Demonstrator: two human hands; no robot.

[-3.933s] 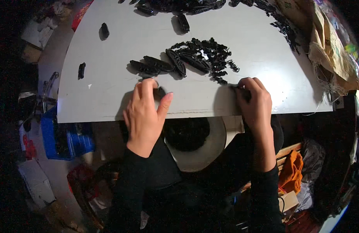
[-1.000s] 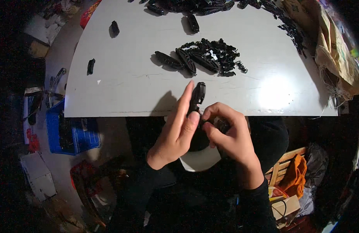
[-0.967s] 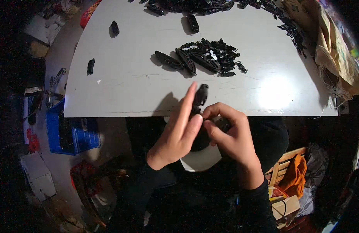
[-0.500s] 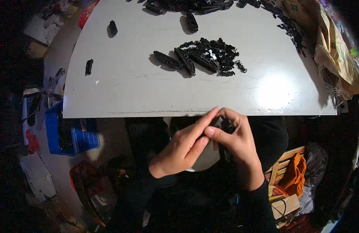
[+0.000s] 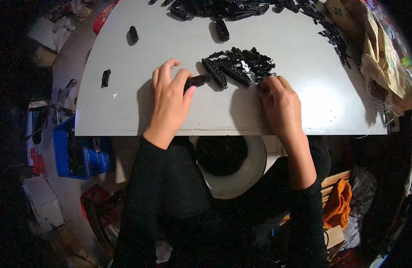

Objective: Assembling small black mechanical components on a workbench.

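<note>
Both hands have split up since half a sec ago and are back over the table (image 5: 112, 118). Head cam: L hand (image 5: 167, 102) has thumb + index closed round one end of a long black piece (image 5: 199, 81), which lies just beside the next long piece (image 5: 215, 74). R hand (image 5: 284, 105) has its fingertips bunched at the edge of the small-parts pile (image 5: 259, 63); can't tell if that grip has anything. Imo bits there look tangled, so a pinch prob drags extras; L's end-only hold might let its piece twist or slip.
</note>
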